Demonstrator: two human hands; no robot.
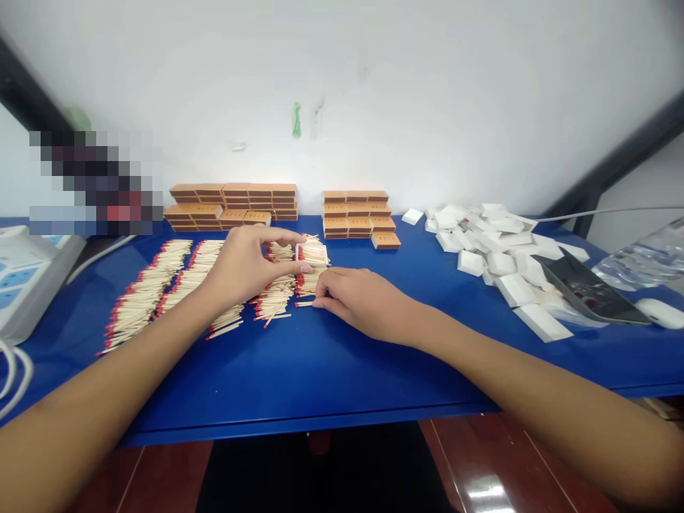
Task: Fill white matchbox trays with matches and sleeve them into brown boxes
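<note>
My left hand (251, 258) grips a small white matchbox tray (313, 255) between thumb and fingers, and matches with red heads lie inside it. Just below and to the right, my right hand (368, 299) has thumb and forefinger pinched on a match (304, 304) at the near end of a row of loose matches. Several rows of red-tipped matches (142, 299) run across the blue table around my left hand. My left forearm and hand cover parts of the middle rows.
Stacked brown matchboxes (232, 199) stand against the wall, with a second stack (357, 214) to their right. White empty trays (491, 235) form a heap on the right, beside a phone (591, 285), a clear plastic bottle (644, 253) and a white mouse (660, 312). A power strip (26, 285) sits far left.
</note>
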